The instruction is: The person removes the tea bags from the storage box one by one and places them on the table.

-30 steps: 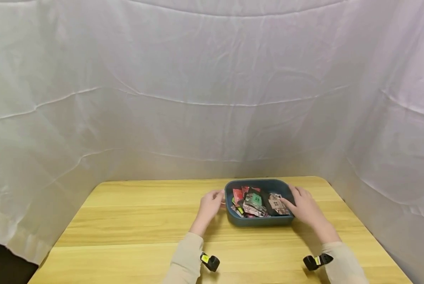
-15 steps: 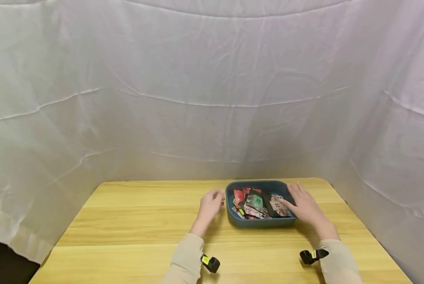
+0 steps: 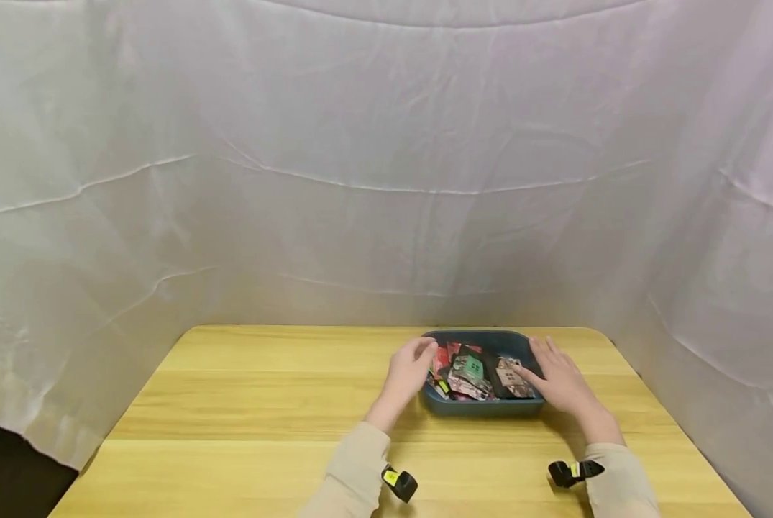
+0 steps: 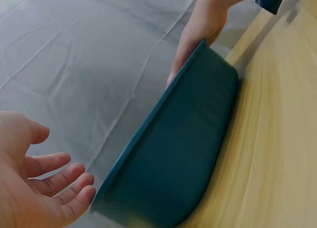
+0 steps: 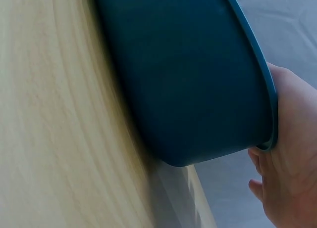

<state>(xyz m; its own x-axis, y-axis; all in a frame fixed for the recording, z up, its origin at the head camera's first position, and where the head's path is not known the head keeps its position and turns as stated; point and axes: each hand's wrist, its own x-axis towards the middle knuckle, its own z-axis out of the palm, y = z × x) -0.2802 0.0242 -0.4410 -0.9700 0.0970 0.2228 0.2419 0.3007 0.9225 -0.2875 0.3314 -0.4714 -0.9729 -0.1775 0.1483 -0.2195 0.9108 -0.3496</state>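
Observation:
A dark blue plastic bin (image 3: 483,409) stands on the wooden table and holds several small packets. Among them are a black packet with a green label (image 3: 472,367) and one with a tan label (image 3: 510,375); red packets lie behind. My left hand (image 3: 408,367) is over the bin's left rim, its fingers loosely bent and apart, with nothing visible in them in the left wrist view. At the right end, my right hand (image 3: 557,381) holds the bin wall, thumb reaching over the rim and fingers outside. Contact between that thumb and the packets cannot be made out.
Wooden tabletop (image 3: 263,403) extends to the left and in front of the bin. Pale cloth (image 3: 386,237) hangs behind the table and along both sides. Each sleeve carries a small black wrist camera (image 3: 400,483).
My left hand has risen from outside the bin's left end and moved right, over its rim. My right hand stays at the right end. The packets look unchanged; the head view shifted slightly.

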